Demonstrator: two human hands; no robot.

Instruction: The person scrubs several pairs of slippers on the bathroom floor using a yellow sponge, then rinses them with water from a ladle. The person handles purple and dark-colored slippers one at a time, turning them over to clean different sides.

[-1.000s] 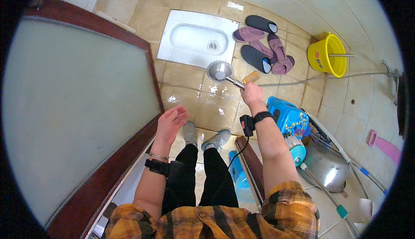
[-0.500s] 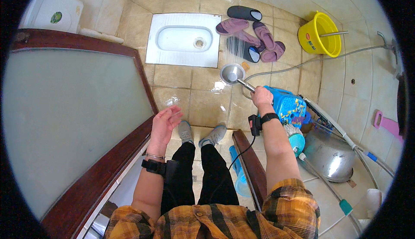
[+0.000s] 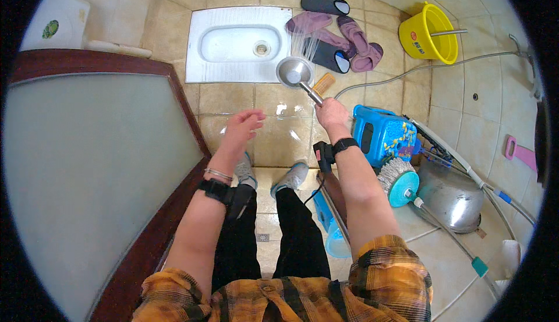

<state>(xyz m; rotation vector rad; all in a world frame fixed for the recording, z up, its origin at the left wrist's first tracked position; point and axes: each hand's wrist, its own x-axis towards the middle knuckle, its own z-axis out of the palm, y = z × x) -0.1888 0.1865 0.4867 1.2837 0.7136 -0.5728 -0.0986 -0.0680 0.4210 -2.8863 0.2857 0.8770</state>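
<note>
My right hand [image 3: 333,114] is closed round the handle of a silver handheld shower head [image 3: 294,72]. Fine jets of water leave it toward the slippers [image 3: 349,39], a pile of mauve and dark ones on the wet tiled floor. A grey hose [image 3: 402,80] runs from the wall fitting to near this hand. My left hand [image 3: 246,127] hovers over the tiles, fingers loosely bent and apart, holding nothing. Beyond the hands, a white squat toilet [image 3: 195,45] is set in the floor. A small orange-tan flat piece [image 3: 324,83] lies beside the shower head.
A yellow bucket [image 3: 412,39] with a stick in it stands far right. A blue plastic stool [image 3: 378,132], a round brush with teal backing [image 3: 402,185] and a metal pot [image 3: 448,196] crowd the right side. A frosted door [image 3: 105,176] in a brown frame fills the left.
My right hand has carried the shower head left and slightly away from me, its spray still running. My left hand has also moved farther forward and right. The view has shifted slightly.
</note>
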